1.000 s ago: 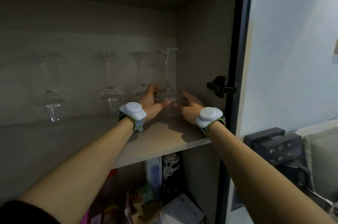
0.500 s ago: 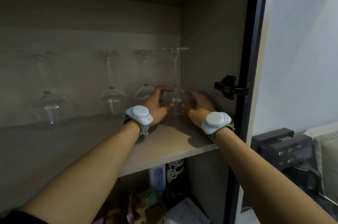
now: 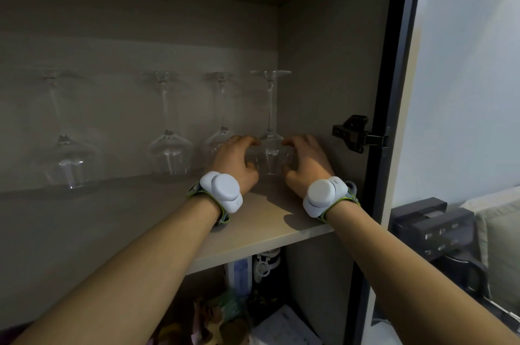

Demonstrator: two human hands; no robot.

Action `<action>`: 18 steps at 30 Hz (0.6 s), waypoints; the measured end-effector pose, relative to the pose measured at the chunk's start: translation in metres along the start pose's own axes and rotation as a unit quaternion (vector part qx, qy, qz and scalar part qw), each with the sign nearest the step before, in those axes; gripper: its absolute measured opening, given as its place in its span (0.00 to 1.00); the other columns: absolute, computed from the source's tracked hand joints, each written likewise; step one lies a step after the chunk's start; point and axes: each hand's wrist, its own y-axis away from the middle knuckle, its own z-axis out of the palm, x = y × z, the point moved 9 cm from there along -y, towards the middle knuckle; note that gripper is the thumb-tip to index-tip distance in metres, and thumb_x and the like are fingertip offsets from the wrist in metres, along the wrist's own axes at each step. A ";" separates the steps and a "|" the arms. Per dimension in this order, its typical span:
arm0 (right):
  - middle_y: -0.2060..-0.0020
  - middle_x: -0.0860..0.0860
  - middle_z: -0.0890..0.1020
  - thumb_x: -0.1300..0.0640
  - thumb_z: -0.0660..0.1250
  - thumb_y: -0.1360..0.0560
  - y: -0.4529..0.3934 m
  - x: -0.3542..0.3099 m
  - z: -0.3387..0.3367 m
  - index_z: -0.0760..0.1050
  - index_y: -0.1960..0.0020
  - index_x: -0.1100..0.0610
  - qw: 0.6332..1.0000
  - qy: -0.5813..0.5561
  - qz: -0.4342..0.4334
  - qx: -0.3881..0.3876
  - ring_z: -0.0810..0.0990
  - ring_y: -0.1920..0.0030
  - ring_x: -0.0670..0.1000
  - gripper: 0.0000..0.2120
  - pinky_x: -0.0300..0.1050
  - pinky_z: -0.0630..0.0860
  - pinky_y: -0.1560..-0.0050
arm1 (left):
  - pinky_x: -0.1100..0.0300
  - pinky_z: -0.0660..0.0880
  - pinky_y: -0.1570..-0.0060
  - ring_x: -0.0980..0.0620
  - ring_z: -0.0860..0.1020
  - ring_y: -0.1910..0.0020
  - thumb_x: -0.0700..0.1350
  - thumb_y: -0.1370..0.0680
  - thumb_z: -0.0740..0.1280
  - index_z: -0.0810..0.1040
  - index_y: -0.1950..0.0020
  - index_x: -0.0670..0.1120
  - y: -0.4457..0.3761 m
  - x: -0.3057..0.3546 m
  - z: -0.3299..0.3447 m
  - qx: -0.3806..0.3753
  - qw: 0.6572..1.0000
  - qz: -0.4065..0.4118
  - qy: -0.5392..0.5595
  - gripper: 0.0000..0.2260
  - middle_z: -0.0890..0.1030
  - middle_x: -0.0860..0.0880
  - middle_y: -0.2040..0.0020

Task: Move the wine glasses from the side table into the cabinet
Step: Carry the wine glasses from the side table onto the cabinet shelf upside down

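- My left hand and right hand curl around the inverted wine glass bowl on the shelf.
- My fingertips hide behind the glass.

Both hands closed in on the rightmost wine glass: the left hand and right hand now cup its bowl, no longer spread flat.

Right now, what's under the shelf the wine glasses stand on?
Under the pale wooden shelf a darker compartment shows a white plastic ringed item, a pale carton and white paper. Both forearms cover the rest.
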 end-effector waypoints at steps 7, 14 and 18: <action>0.34 0.56 0.70 0.61 0.66 0.28 -0.003 0.006 0.007 0.69 0.31 0.58 0.999 0.028 0.030 -0.020 0.70 0.34 0.59 0.25 0.46 0.68 0.37 | 0.65 0.69 0.45 0.44 0.77 0.39 0.33 0.28 0.62 0.70 0.28 0.50 0.002 -0.002 0.014 -0.073 0.997 -0.007 0.020 0.29 0.77 0.45 0.35; 0.32 0.57 0.70 0.62 0.64 0.27 -0.007 0.013 0.013 0.66 0.29 0.58 0.998 0.042 0.044 -0.033 0.68 0.32 0.59 0.26 0.46 0.65 0.33 | 0.64 0.59 0.31 0.46 0.61 0.25 0.32 0.27 0.62 0.60 0.23 0.47 -0.003 0.010 0.030 -0.146 0.989 0.020 -0.031 0.32 0.62 0.46 0.23; 0.33 0.58 0.71 0.65 0.62 0.28 -0.012 0.014 0.019 0.68 0.31 0.59 0.998 0.032 0.038 -0.045 0.69 0.32 0.59 0.25 0.48 0.67 0.33 | 0.60 0.59 0.28 0.46 0.58 0.23 0.33 0.26 0.62 0.55 0.21 0.49 -0.007 0.003 0.043 -0.182 0.981 0.000 -0.059 0.35 0.54 0.48 0.21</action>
